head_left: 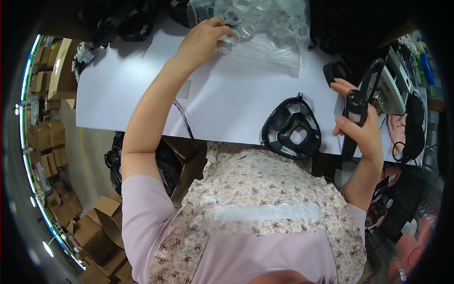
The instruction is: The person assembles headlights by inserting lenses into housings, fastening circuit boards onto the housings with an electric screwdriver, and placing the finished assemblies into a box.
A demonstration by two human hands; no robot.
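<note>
My left hand (204,41) reaches to the far side of the table, its fingers closed on a clear plastic ring (230,42) at the mouth of a clear bag (279,57). More clear rings (247,29) lie in and around that bag. My right hand (363,124), raised over the table's right side, grips a long black object (355,106); I cannot make out its exact kind. Between my hands, at the near edge, lies a rounded, triangular black mask-like frame (292,130) with an opening in it. Neither hand touches the frame.
The white table (123,90) spans the front. Thin coloured wires (183,116) hang over its near edge. Dark parts (127,23) are heaped at the far left. A pale box-shaped device (396,83) and a pink cloth (396,130) are at right. Cardboard boxes (97,232) stand on the left floor.
</note>
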